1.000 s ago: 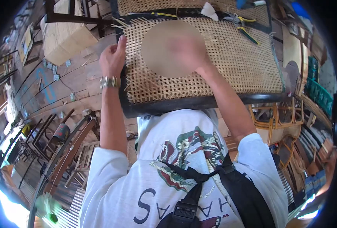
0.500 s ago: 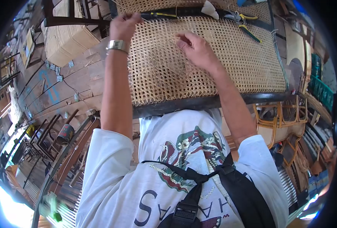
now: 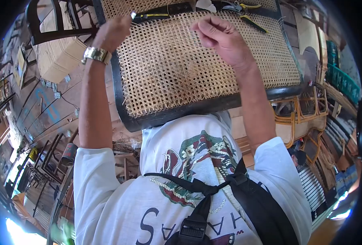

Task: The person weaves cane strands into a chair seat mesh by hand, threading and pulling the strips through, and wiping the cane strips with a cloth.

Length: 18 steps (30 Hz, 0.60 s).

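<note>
"Two hands in the head view, both up over the cane (image 3: pixel 168 61), right? What's the left hand (image 3: pixel 115 32) up to?"

"It's at the left, far corner of the cane, watch (image 3: pixel 96 55) on the wrist. Fingers are curled in, with a small pale bit (image 3: pixel 133 15) at the tips. Can't tell if they're clamped on it, tbh."

"And the right hand (image 3: pixel 225 38)?"

"Hanging over the far middle part, fingers bent, thumb and forefinger pointing left. Can't tell if the tips touch or if there's a strand between them."

"Where's the cane sitting?"

"Right in front of the person, just past the shirt (image 3: pixel 189 163). It's an open weave in a black frame (image 3: pixel 177 111), with loose ends poking out near the left hand."

"Any tools?"

"Yeah, along the far side. A black and yellow tool (image 3: pixel 155 15) lies just right of the left hand, then a white scrap (image 3: pixel 206 5), then pliers (image 3: pixel 239 7) with yellow grips. Another yellow and black handle (image 3: pixel 254 24) lies on the weave, right of the right hand."
</note>
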### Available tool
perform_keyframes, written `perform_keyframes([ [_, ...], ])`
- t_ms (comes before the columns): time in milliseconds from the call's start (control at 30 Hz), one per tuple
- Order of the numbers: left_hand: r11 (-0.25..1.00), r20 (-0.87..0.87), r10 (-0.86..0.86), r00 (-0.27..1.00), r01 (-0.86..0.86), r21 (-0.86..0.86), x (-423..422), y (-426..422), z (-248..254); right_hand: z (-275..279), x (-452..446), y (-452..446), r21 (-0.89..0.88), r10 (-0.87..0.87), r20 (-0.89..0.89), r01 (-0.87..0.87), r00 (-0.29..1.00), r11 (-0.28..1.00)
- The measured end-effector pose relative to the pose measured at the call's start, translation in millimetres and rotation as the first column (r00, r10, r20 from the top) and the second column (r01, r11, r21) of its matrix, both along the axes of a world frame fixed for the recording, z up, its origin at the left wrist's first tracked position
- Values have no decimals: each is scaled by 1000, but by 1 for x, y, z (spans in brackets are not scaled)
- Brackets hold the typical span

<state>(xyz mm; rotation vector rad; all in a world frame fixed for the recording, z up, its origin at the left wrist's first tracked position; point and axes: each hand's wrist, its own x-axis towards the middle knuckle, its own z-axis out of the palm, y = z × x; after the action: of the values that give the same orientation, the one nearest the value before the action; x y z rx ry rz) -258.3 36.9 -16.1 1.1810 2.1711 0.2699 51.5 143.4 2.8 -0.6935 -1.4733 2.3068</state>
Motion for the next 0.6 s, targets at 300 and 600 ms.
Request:
perform_keyframes([
  [300, 984, 4, -172, 985, 172, -55, 101, -18, -14, -15, 33, -17, 458, -74, 713, -384, 697, 802],
  [600, 977, -99, -215, 972, 212, -37, 122, -20, -14, -10, 32, -35, 516, -181, 687, -297, 703, 804],
])
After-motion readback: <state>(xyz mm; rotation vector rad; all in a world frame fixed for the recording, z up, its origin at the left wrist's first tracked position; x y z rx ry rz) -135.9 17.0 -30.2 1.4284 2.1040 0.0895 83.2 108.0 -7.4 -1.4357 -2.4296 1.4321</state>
